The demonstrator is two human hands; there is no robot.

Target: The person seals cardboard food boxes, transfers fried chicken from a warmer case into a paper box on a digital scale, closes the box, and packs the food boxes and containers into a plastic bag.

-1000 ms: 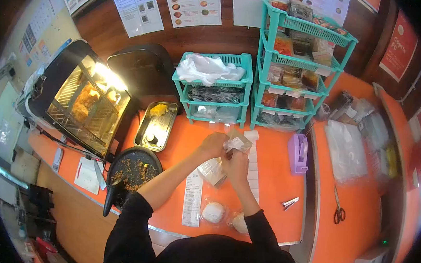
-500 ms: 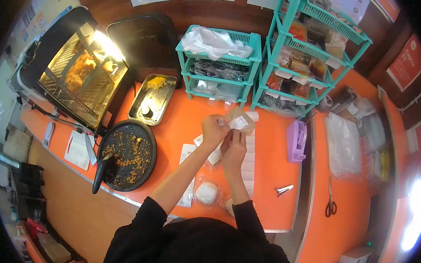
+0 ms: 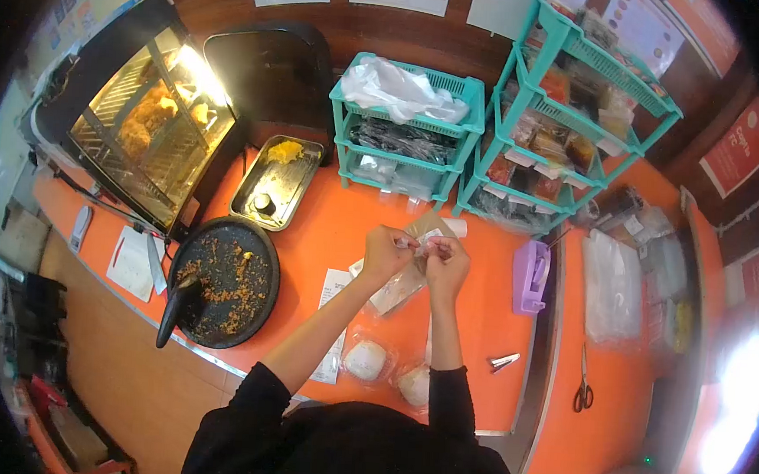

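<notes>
Above the orange counter, my left hand [image 3: 387, 252] pinches one side of a small whitish plastic piece [image 3: 422, 244]. Opposite it, my right hand [image 3: 447, 263] pinches the other side, close to my left fingertips. A brown paper packet [image 3: 430, 226] lies just behind the fingers. Under and between my hands is another flat, brownish packet [image 3: 398, 283]. Nearer my body sit two round white items in clear plastic, one to the left [image 3: 365, 359] and one to the right [image 3: 416, 384]. A long printed receipt [image 3: 328, 368] lies partly beneath my left forearm.
A black stone mortar [image 3: 258, 303] with crumbs and a metal tray [image 3: 300, 189] stand left, near a lit food warmer [image 3: 156, 128]. Green racks [image 3: 409, 115] stand behind. A purple tape dispenser [image 3: 530, 277], a stapler [image 3: 504, 362] and scissors [image 3: 583, 393] lie right.
The view has shifted. My right hand has turned and moved from beneath the packet to its right side, and both hands' fingertips now meet at the whitish plastic piece.
</notes>
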